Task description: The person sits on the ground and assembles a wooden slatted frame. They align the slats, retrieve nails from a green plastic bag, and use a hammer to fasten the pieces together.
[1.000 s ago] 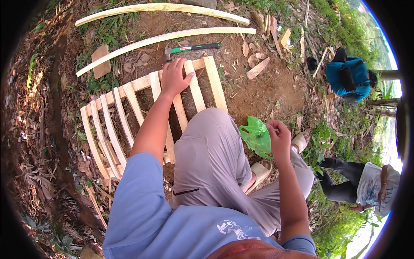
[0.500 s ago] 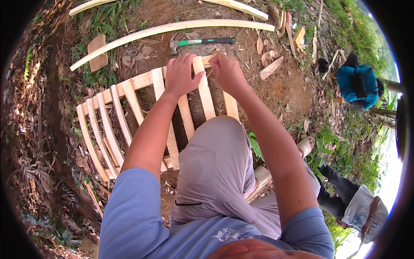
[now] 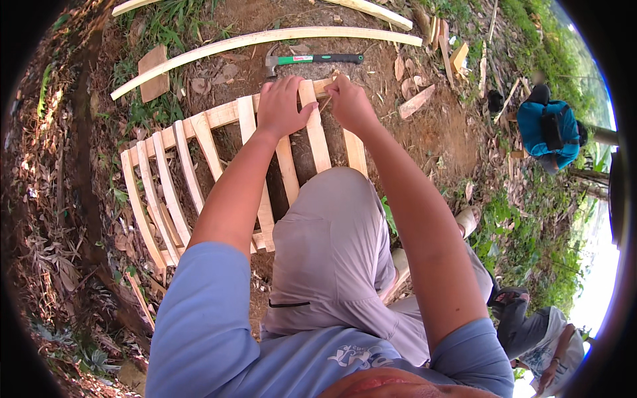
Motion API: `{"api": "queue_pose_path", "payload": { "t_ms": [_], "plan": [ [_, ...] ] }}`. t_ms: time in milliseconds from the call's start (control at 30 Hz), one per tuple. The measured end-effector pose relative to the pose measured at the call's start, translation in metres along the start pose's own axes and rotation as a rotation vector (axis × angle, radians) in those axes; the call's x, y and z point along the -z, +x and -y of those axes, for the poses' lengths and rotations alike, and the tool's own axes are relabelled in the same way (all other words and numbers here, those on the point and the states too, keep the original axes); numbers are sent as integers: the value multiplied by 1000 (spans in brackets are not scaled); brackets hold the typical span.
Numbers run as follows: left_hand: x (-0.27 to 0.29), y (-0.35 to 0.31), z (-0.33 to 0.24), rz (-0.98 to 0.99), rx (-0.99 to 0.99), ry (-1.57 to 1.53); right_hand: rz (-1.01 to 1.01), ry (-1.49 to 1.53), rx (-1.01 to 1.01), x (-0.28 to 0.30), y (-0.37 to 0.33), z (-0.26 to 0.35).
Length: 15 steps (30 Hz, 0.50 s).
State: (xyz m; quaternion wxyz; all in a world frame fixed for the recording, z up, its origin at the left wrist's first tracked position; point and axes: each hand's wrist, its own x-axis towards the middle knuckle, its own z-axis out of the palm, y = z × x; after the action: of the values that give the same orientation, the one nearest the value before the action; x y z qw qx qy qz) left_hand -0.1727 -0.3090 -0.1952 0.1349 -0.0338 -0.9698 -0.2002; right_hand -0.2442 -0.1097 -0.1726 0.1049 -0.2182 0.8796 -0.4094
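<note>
Bends in grey trousers (image 3: 332, 259) over a slatted wooden frame (image 3: 265, 212) on the dirt (image 3: 424, 146). Rests left hand (image 3: 280, 109) on its far rail (image 3: 223, 115), with fingers loosely bent and thumb spread toward a slat (image 3: 318, 139). Holds right hand (image 3: 352, 106) at the rail's right end, with fingers curled nearly closed; cannot tell whether gripping anything. Beyond: green-and-black hammer (image 3: 315, 59), pale curved strip (image 3: 318, 32), then, well apart, co-worker in blue (image 3: 549, 129).

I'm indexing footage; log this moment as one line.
left hand: over far rail of slatted wooden frame | right hand: curled at rail's right end, contents unclear | hammer: on ground beyond frame
</note>
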Motion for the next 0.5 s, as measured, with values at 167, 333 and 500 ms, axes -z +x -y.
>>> {"api": "queue_pose_path", "payload": {
  "t_ms": [167, 333, 500],
  "plan": [
    [-9, 1, 1, -20, -33, 31, -58, 169, 12, 31, -53, 6],
    [-8, -5, 6, -21, -20, 120, -91, 246, -147, 101, -142, 41],
    [-25, -5, 20, -61, -36, 179, -263, 356, -160, 175, -189, 64]
  ]
}}
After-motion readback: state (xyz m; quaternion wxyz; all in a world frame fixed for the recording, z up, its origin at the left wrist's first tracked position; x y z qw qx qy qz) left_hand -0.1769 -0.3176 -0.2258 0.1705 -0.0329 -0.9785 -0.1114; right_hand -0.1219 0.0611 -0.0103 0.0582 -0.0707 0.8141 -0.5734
